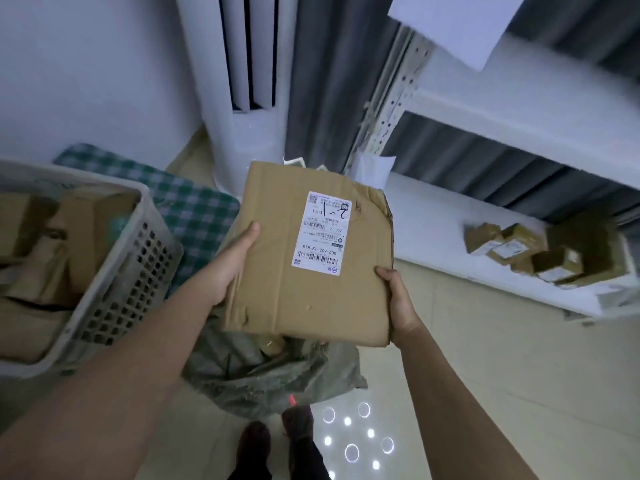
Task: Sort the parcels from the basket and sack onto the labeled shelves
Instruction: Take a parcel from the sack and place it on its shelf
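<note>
A person holds a flat cardboard parcel [308,254] out in front of them with both hands, above the open mouth of a grey-green sack [277,372] that slumps on the tiled floor [502,358]. The left hand [228,268] grips the parcel's left edge, thumb laid flat on the top face and the fingers curled out of sight beneath. The right hand [398,299] clamps the near right corner, thumb on top, fingers wrapped under. A white shipping label [322,233] sits on the parcel's upper face, printed with barcodes and marked by hand in black pen. The far right corner of the cardboard is crumpled and torn.

To the left, a white plastic basket [138,265] with perforated sides holds several more brown parcels [62,244]. Behind it lies a green-and-white checked cloth [194,209]. On the right, a white metal shelf [450,230] carries a cluster of small brown boxes [526,251], blurred, though they seem to bear labels as well. A sheet of paper [464,22] hangs from an upper shelf. Dark shoes [273,434] show at the bottom.
</note>
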The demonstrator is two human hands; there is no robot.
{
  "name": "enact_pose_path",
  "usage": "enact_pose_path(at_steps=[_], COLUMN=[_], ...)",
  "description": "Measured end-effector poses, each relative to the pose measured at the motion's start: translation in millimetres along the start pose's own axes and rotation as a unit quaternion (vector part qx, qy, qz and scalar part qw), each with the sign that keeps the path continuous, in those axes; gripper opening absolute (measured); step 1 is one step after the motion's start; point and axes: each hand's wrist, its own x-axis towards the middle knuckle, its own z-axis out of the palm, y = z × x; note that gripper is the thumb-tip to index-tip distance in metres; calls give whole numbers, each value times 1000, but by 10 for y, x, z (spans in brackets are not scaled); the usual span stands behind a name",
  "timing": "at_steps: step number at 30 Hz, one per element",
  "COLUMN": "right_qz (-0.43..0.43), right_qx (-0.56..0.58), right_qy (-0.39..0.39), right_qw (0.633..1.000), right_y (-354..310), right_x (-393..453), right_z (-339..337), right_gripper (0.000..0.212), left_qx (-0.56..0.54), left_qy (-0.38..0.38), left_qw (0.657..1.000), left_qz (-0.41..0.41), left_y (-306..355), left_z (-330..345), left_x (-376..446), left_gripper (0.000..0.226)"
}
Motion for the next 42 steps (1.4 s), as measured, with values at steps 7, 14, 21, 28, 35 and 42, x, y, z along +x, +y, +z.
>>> enact_pose_path(at_steps=[7,14,21,28,35,42], right_qz=[-131,-247,-349,-445,-512,-554], right_qx=[36,57,65,46,46,66], right_qy=[7,0,-8,-6,-23,2], right_qw=[991,967,935,894,857,830], right_y=[-682,-1315,-1904,-2438,-2825,-3149], right_x=[-949,-1723,-2406,-3011,-3541,-3885], right_z=[-39,-60,-45,-98,-407,-1109], right_gripper=[33,33,36,37,33,42], left_qx=[50,64,76,66,88,110], left_qy=[-25,-71,-98,-113,-149,-171], left_qw=[993,962,930,895,874,853], left_qz=[105,254,347,427,455,482], left_y=[802,1602,2324,2815,3236,3495], left_z=[386,784,1130,1456,2028,2943], left_x=[-683,-1430,-2190,-2792,-3241,-3399], left_gripper=[104,100,108,114,94,102])
